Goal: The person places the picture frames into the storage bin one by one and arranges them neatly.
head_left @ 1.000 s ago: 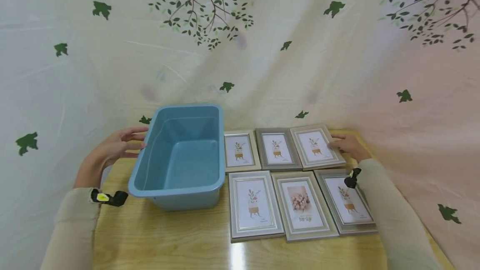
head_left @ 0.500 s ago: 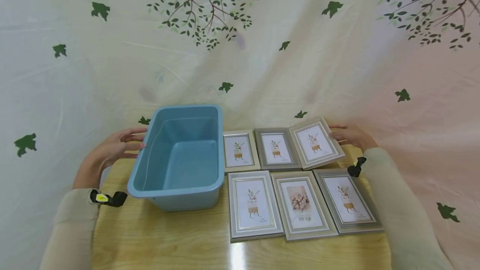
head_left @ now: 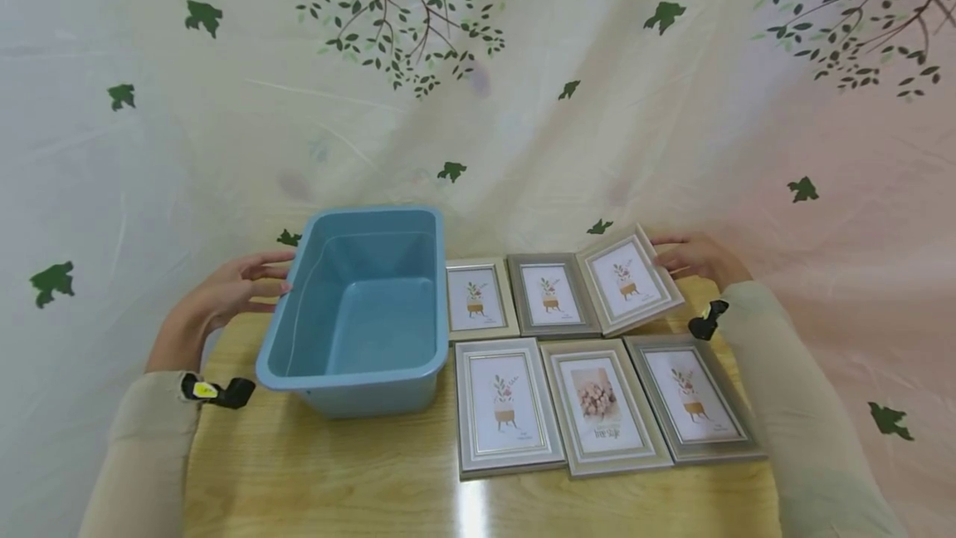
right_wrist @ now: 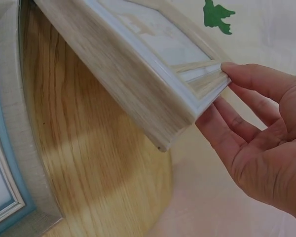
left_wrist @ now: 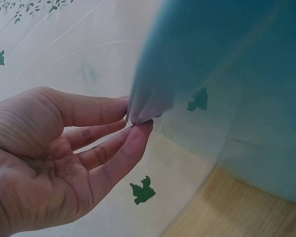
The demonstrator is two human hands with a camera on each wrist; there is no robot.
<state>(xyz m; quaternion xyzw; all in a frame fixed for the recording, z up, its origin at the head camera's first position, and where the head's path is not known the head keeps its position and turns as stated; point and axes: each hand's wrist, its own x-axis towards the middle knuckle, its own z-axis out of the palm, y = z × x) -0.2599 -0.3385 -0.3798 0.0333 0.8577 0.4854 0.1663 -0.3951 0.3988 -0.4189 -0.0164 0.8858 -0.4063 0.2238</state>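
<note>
A blue plastic basin (head_left: 384,322) stands on the left of the wooden table. My left hand (head_left: 237,293) pinches its left rim between thumb and fingers, as the left wrist view shows up close. At the back right, my right hand (head_left: 698,258) grips the right edge of a cream picture frame (head_left: 629,281), thumb on its face and fingers underneath. That picture frame (right_wrist: 153,64) is tilted, its right side raised off the wood. Beside it lie a grey-brown picture frame (head_left: 554,295) and a beige one (head_left: 481,299) close against the basin.
In the front row lie a silver picture frame (head_left: 509,407), a beige picture frame (head_left: 607,408) with a flower photo, and a grey one (head_left: 695,399). A pale curtain (head_left: 523,148) with leaf and bird prints hangs behind the table (head_left: 336,471).
The right side of the cream picture frame has risen and turned upward in my right hand, which moved up and slightly right. My left hand and the basin stay put.
</note>
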